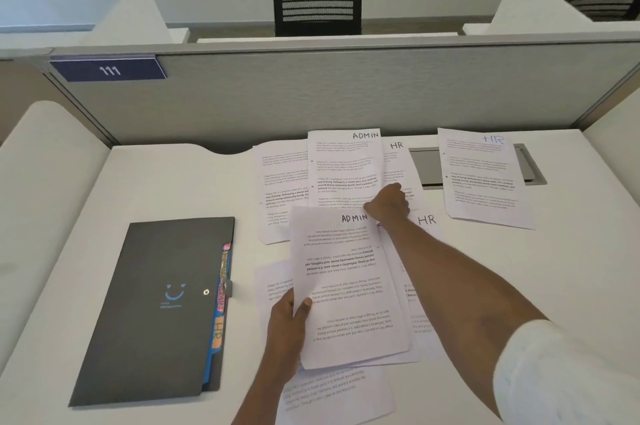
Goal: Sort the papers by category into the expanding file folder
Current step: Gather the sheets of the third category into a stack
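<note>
White cubicle desk (166,182), loose papers lying under both my hands.
My left hand (287,324) is gripping a lifted stack (349,286) topped by an ADMIN page, thumb lying over its edge. My right hand (388,204) is stretching forward, fingers curling on the lower corner of a flat ADMIN sheet (343,164). An HR sheet (485,178) is lying off to the right. Well to the left, the dark expanding file folder (156,306) is lying closed, its coloured tabs (221,286) peeking out.
</note>
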Available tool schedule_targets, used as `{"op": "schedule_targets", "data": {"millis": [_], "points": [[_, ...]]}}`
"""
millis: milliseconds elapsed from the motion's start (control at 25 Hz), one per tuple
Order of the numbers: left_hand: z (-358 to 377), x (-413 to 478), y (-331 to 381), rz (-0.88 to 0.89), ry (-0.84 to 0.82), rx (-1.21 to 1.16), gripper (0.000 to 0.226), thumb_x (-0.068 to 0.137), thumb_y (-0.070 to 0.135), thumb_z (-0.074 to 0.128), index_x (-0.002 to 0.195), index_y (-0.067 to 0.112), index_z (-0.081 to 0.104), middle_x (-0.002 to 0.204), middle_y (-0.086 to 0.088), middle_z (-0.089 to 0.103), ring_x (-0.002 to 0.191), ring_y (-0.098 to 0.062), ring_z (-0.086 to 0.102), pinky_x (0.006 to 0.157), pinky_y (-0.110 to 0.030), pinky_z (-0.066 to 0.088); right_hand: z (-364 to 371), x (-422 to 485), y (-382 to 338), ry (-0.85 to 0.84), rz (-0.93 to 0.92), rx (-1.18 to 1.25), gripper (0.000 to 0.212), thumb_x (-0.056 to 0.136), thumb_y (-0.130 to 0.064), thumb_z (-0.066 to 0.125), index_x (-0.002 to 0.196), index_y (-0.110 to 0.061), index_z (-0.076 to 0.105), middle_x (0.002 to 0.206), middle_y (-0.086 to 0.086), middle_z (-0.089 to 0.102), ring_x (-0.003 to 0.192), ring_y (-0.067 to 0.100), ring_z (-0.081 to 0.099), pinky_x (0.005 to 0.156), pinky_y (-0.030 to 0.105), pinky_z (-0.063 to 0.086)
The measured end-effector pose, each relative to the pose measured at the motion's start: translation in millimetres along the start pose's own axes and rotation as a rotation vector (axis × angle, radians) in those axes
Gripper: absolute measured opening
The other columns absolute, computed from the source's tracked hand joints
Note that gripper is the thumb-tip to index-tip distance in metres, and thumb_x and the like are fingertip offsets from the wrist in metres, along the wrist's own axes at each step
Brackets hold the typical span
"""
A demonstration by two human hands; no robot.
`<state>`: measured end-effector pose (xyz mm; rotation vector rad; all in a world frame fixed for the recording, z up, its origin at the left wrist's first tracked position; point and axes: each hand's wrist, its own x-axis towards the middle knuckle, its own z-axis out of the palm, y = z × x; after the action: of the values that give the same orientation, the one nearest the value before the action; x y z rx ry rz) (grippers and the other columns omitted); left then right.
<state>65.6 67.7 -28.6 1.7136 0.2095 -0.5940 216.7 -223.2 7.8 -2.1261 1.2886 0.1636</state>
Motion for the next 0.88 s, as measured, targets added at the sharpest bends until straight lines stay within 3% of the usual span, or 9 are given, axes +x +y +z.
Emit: {"op": "schedule_targets", "data": {"millis": [120, 240, 400, 560, 680, 760, 880], "points": [[1, -2, 2, -0.004, 0.003, -0.013, 0.03, 0.107, 0.015, 0.056, 0.13, 0.03, 0.068, 0.115, 0.012, 0.08, 0.103, -0.014, 0.077, 0.094, -0.047, 0.063, -4, 2, 5, -0.035, 0.016, 0.167, 0.045, 0.068, -0.022, 0.081, 0.106, -0.006, 0.062, 0.105, 0.011, 0.072, 0.093, 0.032, 0.07, 0.081, 0.041, 0.062], [-1, -1, 2, 0.004, -0.002, -0.019, 0.03, 0.107, 0.016, 0.056, 0.13, 0.032, 0.067, 0.116, 0.012, 0.079, 0.105, -0.014, 0.076, 0.094, -0.047, 0.063, -16, -6, 3, -0.008, -0.008, 0.334, 0.023, 0.078, -0.011, 0.077, 0.096, -0.002, 0.066, 0.099, 0.014, 0.073, 0.079, 0.028, 0.067, 0.067, 0.029, 0.055], [-1, -3, 4, 0.004, -0.012, -0.052, 0.031, 0.107, 0.013, 0.056, 0.132, 0.029, 0.067, 0.118, 0.011, 0.079, 0.107, -0.014, 0.076, 0.095, -0.044, 0.063, -47, -18, -4, 0.229, -0.187, 0.327, 0.013, 0.085, 0.003, 0.064, 0.09, -0.009, 0.065, 0.089, 0.006, 0.07, 0.081, 0.027, 0.068, 0.063, 0.03, 0.051], [-1, -2, 5, 0.013, 0.014, -0.065, 0.032, 0.106, 0.012, 0.057, 0.132, 0.026, 0.068, 0.121, 0.007, 0.078, 0.11, -0.018, 0.075, 0.098, -0.05, 0.061, -88, -47, -1, 0.404, -0.355, 0.438, 0.011, 0.093, 0.003, 0.059, 0.091, -0.008, 0.062, 0.082, 0.003, 0.065, 0.072, 0.019, 0.061, 0.057, 0.026, 0.048], [1, -6, 12, -0.007, 0.032, -0.11, 0.033, 0.105, 0.005, 0.055, 0.128, 0.024, 0.068, 0.122, 0.001, 0.078, 0.109, -0.022, 0.075, 0.096, -0.048, 0.061, -119, -77, 15, 0.52, -0.361, 0.634, 0.009, 0.095, 0.0, 0.058, 0.098, -0.007, 0.063, 0.087, 0.001, 0.065, 0.075, 0.016, 0.06, 0.056, 0.016, 0.042], [1, -14, 11, -0.019, 0.024, -0.113, 0.033, 0.106, 0.003, 0.054, 0.129, 0.021, 0.067, 0.122, 0.0, 0.077, 0.111, -0.025, 0.074, 0.099, -0.051, 0.059, -134, -94, 32, 0.569, -0.314, 0.754, 0.012, 0.095, -0.002, 0.058, 0.103, -0.007, 0.065, 0.093, -0.001, 0.066, 0.081, 0.016, 0.061, 0.065, 0.021, 0.047], [-5, -27, 2, -0.025, 0.008, -0.111, 0.034, 0.106, 0.004, 0.053, 0.136, 0.017, 0.065, 0.127, -0.002, 0.075, 0.114, -0.027, 0.072, 0.102, -0.055, 0.057, -134, -114, 67, 0.482, -0.233, 0.851, 0.013, 0.094, -0.004, 0.061, 0.105, -0.007, 0.068, 0.102, 0.003, 0.069, 0.09, 0.02, 0.065, 0.076, 0.027, 0.052]]}}
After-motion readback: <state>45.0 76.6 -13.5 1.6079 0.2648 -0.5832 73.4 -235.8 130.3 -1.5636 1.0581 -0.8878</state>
